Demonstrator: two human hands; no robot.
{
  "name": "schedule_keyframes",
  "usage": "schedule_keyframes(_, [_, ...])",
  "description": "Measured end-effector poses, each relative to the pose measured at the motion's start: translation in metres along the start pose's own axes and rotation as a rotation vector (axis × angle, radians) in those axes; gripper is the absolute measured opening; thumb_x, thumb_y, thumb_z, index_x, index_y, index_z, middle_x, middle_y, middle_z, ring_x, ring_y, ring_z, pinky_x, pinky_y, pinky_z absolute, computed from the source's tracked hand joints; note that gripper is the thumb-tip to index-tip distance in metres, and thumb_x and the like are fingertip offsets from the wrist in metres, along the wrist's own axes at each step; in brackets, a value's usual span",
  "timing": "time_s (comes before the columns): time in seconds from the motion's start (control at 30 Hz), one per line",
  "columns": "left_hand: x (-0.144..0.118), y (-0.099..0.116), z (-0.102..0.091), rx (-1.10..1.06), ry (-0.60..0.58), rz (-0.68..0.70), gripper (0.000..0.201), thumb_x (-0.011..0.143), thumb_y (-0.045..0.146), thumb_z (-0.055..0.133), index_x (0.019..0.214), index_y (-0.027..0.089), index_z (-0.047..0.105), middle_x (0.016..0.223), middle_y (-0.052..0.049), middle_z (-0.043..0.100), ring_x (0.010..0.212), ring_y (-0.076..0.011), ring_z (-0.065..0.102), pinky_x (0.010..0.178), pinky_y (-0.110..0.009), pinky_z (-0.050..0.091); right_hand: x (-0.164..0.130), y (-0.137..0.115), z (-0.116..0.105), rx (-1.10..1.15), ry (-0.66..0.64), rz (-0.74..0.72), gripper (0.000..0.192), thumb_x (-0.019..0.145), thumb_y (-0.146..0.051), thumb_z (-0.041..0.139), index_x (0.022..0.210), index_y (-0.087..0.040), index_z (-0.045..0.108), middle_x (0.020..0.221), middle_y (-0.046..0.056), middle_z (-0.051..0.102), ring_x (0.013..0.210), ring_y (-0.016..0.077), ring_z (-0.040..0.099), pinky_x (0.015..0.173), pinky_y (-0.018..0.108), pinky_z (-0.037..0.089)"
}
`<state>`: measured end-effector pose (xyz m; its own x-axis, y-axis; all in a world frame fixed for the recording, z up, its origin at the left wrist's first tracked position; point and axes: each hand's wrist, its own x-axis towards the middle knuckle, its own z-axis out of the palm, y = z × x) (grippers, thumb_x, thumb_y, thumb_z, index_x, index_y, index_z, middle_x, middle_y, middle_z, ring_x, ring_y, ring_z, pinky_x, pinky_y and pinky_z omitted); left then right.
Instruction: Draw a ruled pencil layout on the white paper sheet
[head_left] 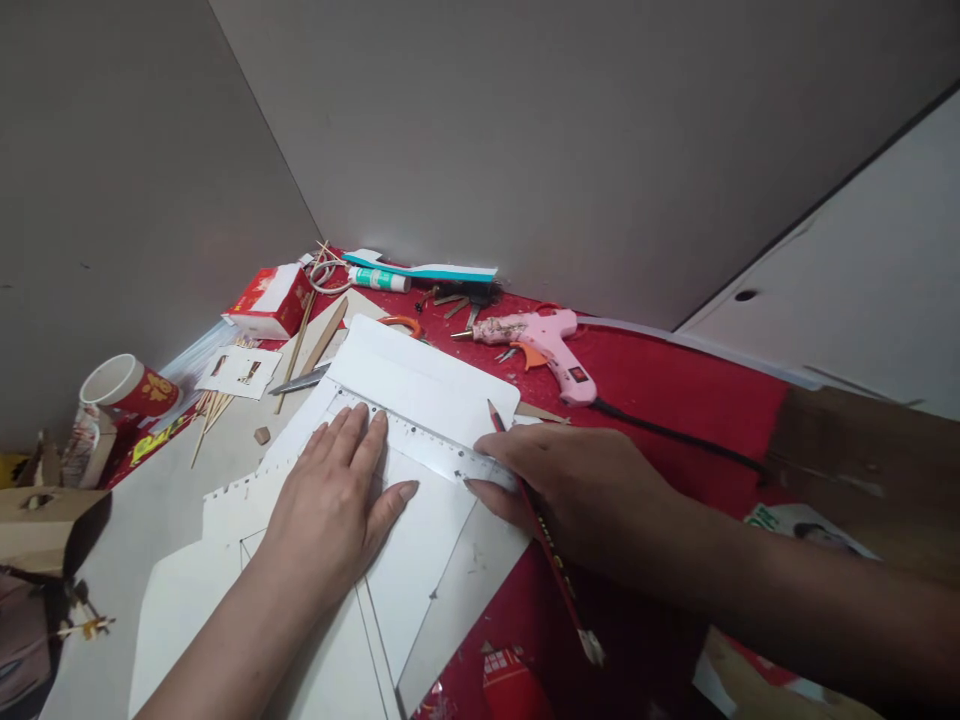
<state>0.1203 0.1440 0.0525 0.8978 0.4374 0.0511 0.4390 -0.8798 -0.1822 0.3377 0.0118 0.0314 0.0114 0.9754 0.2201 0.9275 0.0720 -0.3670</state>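
Observation:
My left hand (334, 495) lies flat, fingers spread, on a sheet of white card (420, 560) with its fingertips against a clear plastic ruler (424, 443). The ruler lies slantwise across the card. My right hand (574, 490) holds a red pencil (544, 535), whose tip points up and away at the ruler's right end while its fingers touch that end. Thin pencil lines cross the card below the ruler.
A pink hot glue gun (544, 345) with a black cord lies on the red tablecloth (675, 390) behind the card. Scissors (352, 355), wooden skewers (296, 345), a glue stick (379, 279), a red box (270, 300) and a red cup (127, 385) crowd the left. Walls close off the back.

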Motion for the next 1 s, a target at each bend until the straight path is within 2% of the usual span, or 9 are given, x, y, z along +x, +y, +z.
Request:
schedule_keyframes(0.1, [-0.0001, -0.0004, 0.0007, 0.015, 0.014, 0.011, 0.068, 0.104, 0.055, 0.037, 0.147, 0.004, 0.049, 0.15, -0.026, 0.052, 0.141, -0.0378, 0.049, 0.112, -0.055, 0.047, -0.0005, -0.0004, -0.0013, -0.01, 0.022, -0.015, 0.011, 0.093, -0.028, 0.062, 0.088, -0.02, 0.068, 0.08, 0.006, 0.072, 0.072, 0.0236, 0.066, 0.059, 0.031, 0.037])
schedule_keyframes(0.27, [0.0001, -0.0011, 0.0016, 0.023, 0.027, 0.013, 0.066, 0.104, 0.053, 0.039, 0.147, 0.005, 0.049, 0.15, -0.026, 0.052, 0.139, -0.0379, 0.051, 0.111, -0.056, 0.047, -0.0035, 0.0027, -0.0002, 0.024, 0.153, -0.032, 0.013, 0.096, -0.026, 0.055, 0.092, -0.019, 0.066, 0.078, 0.005, 0.067, 0.07, 0.0199, 0.061, 0.057, 0.029, 0.035])
schedule_keyframes(0.37, [0.0, -0.0006, 0.0012, 0.028, 0.003, 0.001, 0.066, 0.104, 0.054, 0.039, 0.148, 0.006, 0.047, 0.151, -0.025, 0.051, 0.139, -0.0381, 0.05, 0.111, -0.057, 0.047, -0.0051, 0.0037, 0.0009, 0.056, 0.204, -0.109, 0.015, 0.098, -0.026, 0.052, 0.099, -0.018, 0.065, 0.078, 0.005, 0.065, 0.069, 0.0196, 0.058, 0.059, 0.029, 0.035])
schedule_keyframes(0.43, [-0.0001, 0.0, 0.0009, 0.029, -0.005, -0.006, 0.066, 0.104, 0.055, 0.039, 0.149, 0.007, 0.046, 0.152, -0.025, 0.051, 0.14, -0.0378, 0.05, 0.111, -0.058, 0.047, -0.0051, 0.0032, 0.0016, 0.067, 0.22, -0.167, 0.015, 0.099, -0.026, 0.052, 0.103, -0.018, 0.064, 0.084, 0.007, 0.068, 0.075, 0.0215, 0.06, 0.064, 0.031, 0.04])
schedule_keyframes(0.53, [-0.0004, 0.0007, 0.0008, 0.016, -0.013, -0.016, 0.065, 0.103, 0.055, 0.039, 0.15, 0.009, 0.044, 0.153, -0.023, 0.05, 0.141, -0.0365, 0.049, 0.112, -0.057, 0.046, -0.0037, 0.002, 0.0021, 0.054, 0.186, -0.201, 0.014, 0.097, -0.025, 0.055, 0.103, -0.016, 0.065, 0.089, 0.01, 0.07, 0.081, 0.0243, 0.061, 0.072, 0.035, 0.045])
schedule_keyframes(0.63, [-0.0006, 0.0007, 0.0007, -0.001, -0.008, -0.018, 0.065, 0.104, 0.054, 0.039, 0.15, 0.009, 0.044, 0.153, -0.023, 0.05, 0.142, -0.0364, 0.048, 0.113, -0.058, 0.044, -0.0024, 0.0018, 0.0024, 0.058, 0.156, -0.21, 0.014, 0.095, -0.021, 0.055, 0.103, -0.016, 0.065, 0.088, 0.009, 0.07, 0.079, 0.0242, 0.061, 0.07, 0.035, 0.046])
schedule_keyframes(1.0, [-0.0013, 0.0006, 0.0018, 0.01, 0.027, 0.001, 0.065, 0.104, 0.053, 0.039, 0.148, 0.007, 0.047, 0.15, -0.024, 0.053, 0.141, -0.0371, 0.05, 0.111, -0.059, 0.046, -0.0066, 0.0004, 0.0069, 0.065, 0.185, -0.204, 0.016, 0.1, -0.018, 0.053, 0.111, -0.016, 0.064, 0.095, 0.01, 0.072, 0.078, 0.0225, 0.067, 0.066, 0.034, 0.051])
